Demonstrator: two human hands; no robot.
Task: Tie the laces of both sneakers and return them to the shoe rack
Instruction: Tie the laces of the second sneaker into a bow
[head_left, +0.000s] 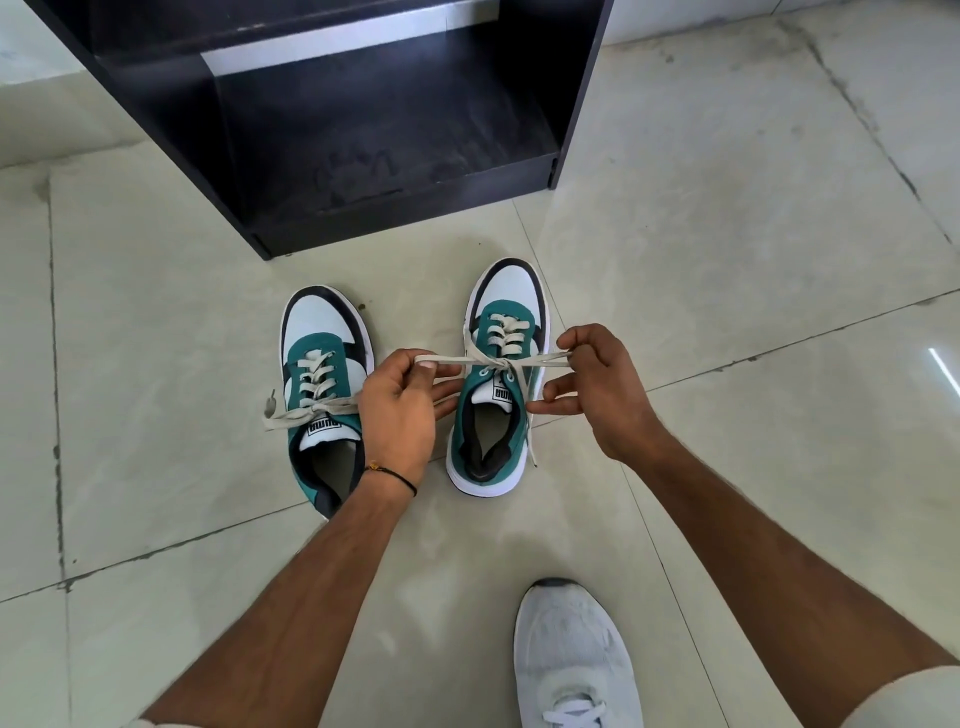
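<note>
Two green, white and dark sneakers stand on the tiled floor, toes toward the rack. My left hand (400, 410) and my right hand (597, 384) each pinch a lace loop over the right sneaker (501, 306), pulling the cream laces (501, 364) outward across its tongue, where they cross in a knot. One lace end hangs down the right side of that shoe. The left sneaker (317, 332) sits beside my left hand; its laces (306, 410) lie knotted across the tongue with ends trailing left.
A black shoe rack (374, 171) stands open just beyond the sneakers, its bottom shelf dusty and bare. My own white shoe (571, 654) is planted at the bottom right. Pale floor tiles (156, 312) spread all around.
</note>
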